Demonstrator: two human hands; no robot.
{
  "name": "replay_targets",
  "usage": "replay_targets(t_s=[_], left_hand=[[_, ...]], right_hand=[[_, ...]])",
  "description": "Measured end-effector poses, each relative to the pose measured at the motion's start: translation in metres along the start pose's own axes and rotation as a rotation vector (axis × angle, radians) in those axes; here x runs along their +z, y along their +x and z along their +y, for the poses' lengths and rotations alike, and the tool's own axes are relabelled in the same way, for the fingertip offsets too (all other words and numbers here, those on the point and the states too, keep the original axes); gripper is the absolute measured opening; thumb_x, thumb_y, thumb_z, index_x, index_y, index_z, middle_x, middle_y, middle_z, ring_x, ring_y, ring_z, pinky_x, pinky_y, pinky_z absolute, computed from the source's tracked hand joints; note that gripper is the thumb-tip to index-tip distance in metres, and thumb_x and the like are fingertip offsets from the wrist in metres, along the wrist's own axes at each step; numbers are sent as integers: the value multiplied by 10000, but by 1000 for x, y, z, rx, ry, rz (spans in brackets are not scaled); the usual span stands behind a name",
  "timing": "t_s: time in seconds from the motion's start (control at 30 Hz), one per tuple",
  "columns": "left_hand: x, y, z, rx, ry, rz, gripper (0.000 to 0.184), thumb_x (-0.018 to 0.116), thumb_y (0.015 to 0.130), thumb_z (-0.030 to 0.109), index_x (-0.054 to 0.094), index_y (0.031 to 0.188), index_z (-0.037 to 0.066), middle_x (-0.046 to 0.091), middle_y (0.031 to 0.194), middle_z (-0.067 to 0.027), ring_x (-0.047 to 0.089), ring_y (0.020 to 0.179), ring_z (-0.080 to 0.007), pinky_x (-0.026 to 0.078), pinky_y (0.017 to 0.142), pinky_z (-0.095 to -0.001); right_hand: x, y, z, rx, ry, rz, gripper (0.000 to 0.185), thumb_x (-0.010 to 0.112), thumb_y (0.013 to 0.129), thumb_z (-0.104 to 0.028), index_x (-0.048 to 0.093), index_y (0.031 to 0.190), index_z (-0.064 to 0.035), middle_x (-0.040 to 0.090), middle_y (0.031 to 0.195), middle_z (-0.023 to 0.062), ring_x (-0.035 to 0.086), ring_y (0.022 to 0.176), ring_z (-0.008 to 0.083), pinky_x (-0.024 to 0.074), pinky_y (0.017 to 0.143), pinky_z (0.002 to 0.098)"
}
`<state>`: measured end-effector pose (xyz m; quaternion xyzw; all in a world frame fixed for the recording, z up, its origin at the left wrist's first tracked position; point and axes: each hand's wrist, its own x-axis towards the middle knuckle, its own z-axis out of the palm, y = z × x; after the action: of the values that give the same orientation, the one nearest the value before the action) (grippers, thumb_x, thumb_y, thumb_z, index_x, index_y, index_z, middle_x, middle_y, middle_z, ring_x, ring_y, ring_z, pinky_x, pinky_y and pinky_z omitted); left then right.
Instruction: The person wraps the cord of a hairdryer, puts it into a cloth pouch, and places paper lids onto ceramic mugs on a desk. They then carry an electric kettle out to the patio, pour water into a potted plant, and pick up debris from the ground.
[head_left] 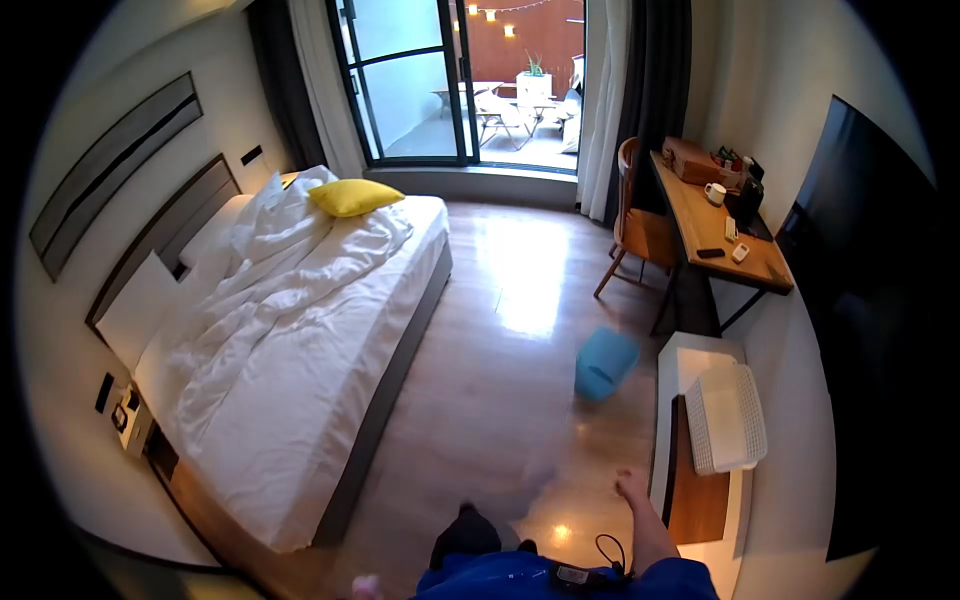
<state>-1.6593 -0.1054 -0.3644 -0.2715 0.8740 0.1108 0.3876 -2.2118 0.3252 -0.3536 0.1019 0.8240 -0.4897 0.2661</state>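
Observation:
My right hand hangs low over the floor, beside the low white cabinet. Its fingers look curled in, and I see nothing held in them. At the bottom edge, a small blurred part of my left hand shows, near the foot of the bed; its fingers cannot be made out. Ahead of my right hand, a light blue bin stands on the floor, apart from it. A white woven plastic basket rests on the low cabinet to the right.
On the left, the bed has a rumpled white duvet and a yellow pillow. A wooden chair stands at the desk, which holds a mug and a brown case. Beyond is a glass sliding door.

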Motion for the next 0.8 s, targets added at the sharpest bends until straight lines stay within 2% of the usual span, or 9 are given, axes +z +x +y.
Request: replay_targets(t_s=[0.1,0.2,0.37,0.47,0.53,0.6,0.63,0.77,0.8], left_hand=[[-70,30,-11,-678,-1038,41,372,592,797,330,593,1084,92,614,1029,-106,587,937,-244,467,828,-365],[-152,111,-25,-683,-1582,497,309,561,821,291,589,1060,97,610,989,-125,593,900,-252,474,812,-370],[-480,331,35,-28,-1852,530,246,564,847,235,593,1037,81,612,986,-100,592,895,-209,469,770,-337],[-719,393,153,597,-1716,368,254,560,884,236,594,1054,50,609,1016,-79,572,948,-160,459,795,-319],[-853,326,248,1068,-1472,420,213,579,846,149,588,1018,23,598,1015,-95,561,958,-175,456,806,-303],[-917,279,311,1496,-1250,391,156,564,812,64,576,952,-4,586,1048,-115,555,972,-204,441,838,-298],[-926,267,328,1284,-1391,1,152,549,816,37,569,958,-15,577,1065,-148,552,997,-228,427,868,-336],[-1010,261,429,2397,-1382,-184,309,588,856,141,511,1125,9,578,977,-237,575,913,-399,330,932,-618],[-1060,256,447,2563,-1132,-97,227,474,895,80,591,1032,-58,588,956,-192,557,846,-286,338,968,-471]], right_hand=[[69,97,-120,-220,196,-86,304,558,778,-80,565,1075,-14,615,811,112,607,642,161,472,538,267],[126,142,-201,-301,214,-238,283,562,789,-91,573,1061,-13,620,775,82,592,615,141,467,528,265],[120,189,-170,-92,-359,-578,256,607,797,-216,622,948,-10,636,753,111,612,644,188,484,609,328],[73,205,-93,180,88,-450,198,599,781,-176,639,881,-9,628,672,113,581,523,215,459,476,333],[50,202,-109,339,-272,-122,176,580,780,-151,634,883,-18,625,682,144,579,511,218,453,475,319],[27,231,-117,477,-336,-64,189,580,780,-155,631,897,-16,628,724,158,591,573,239,463,514,337],[18,252,-125,511,-364,-58,195,580,780,-156,629,905,-15,629,745,166,597,603,250,469,534,346],[13,397,-176,375,-586,-100,223,580,779,-164,623,934,-10,633,829,195,621,727,293,489,614,381],[21,449,-206,273,-622,-71,230,579,779,-166,621,941,-9,634,850,203,628,758,304,495,634,390]])
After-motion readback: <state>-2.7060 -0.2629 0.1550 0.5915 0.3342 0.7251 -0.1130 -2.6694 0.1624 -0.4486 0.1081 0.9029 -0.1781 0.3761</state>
